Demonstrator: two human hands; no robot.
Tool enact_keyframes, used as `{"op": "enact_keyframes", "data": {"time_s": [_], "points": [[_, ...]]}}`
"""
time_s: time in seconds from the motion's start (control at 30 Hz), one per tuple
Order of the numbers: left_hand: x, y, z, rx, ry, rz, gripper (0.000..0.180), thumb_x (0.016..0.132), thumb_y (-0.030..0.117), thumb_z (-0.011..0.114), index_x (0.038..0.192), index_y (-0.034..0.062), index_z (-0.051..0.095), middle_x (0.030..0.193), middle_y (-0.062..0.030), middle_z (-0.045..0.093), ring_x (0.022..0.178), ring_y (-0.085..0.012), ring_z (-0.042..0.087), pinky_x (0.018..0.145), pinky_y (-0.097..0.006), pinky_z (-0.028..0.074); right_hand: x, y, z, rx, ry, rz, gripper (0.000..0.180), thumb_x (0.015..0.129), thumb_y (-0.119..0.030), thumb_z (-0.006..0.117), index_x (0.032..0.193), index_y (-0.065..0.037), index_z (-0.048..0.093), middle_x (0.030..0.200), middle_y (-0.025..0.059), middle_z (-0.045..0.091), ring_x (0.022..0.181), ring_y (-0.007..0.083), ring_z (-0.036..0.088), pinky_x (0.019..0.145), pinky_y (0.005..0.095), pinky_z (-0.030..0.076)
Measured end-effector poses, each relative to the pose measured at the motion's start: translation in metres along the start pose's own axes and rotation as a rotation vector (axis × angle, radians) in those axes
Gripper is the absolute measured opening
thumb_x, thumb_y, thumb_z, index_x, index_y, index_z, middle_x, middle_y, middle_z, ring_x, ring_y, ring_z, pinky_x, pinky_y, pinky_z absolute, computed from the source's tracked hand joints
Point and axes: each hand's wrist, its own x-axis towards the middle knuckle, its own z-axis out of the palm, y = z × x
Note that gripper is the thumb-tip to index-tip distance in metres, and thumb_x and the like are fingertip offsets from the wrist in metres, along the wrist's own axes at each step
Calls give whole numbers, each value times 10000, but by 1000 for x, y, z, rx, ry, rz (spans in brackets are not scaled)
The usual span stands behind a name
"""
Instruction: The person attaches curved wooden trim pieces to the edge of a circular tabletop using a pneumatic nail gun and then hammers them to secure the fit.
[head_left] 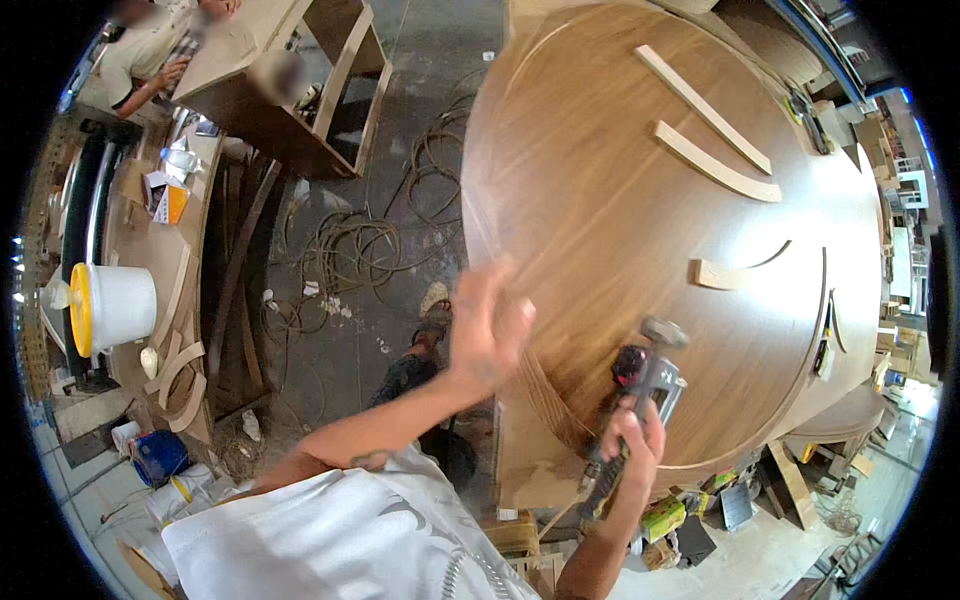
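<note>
My right hand (634,438) is wrapped round the handle of a grey and black nail gun (658,378), held at the near part of a large round wooden tabletop (590,200). The gun's lower end is partly hidden by my hand. At the tabletop's left edge my left hand (487,330) is raised, somewhat blurred, with fingers apart and nothing in it. Two pale curved wooden strips (715,165) lie on the far part of the top. A shorter curved piece (728,274) stands on edge nearer the middle right.
Coiled hoses (355,250) lie on the grey floor at left. A wooden cabinet frame (290,90) stands at the far left beside another person (150,60). A white bucket (120,308) with a yellow lid sits on the left bench. Pliers-like tools (810,120) lie at the tabletop's far right.
</note>
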Motion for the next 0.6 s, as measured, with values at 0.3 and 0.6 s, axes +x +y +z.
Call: {"op": "enact_keyframes", "data": {"time_s": [0.3,0.6], "points": [[41,-108,24,-407,27,-483,707,1049,301,498,1552,-78,176,1572,-298,290,1474,-378,282,1200,-420,233,133,1,149,-335,-234,111,596,1036,-228,555,1559,-80,312,690,21,521,509,101,495,449,253,422],[48,-101,21,-547,-6,-456,714,1073,331,434,1576,-52,102,1625,-243,193,1502,-335,213,1212,-412,188,146,6,173,-319,-123,188,694,1029,-199,560,1609,-118,188,667,29,505,475,105,461,420,249,402]]}}
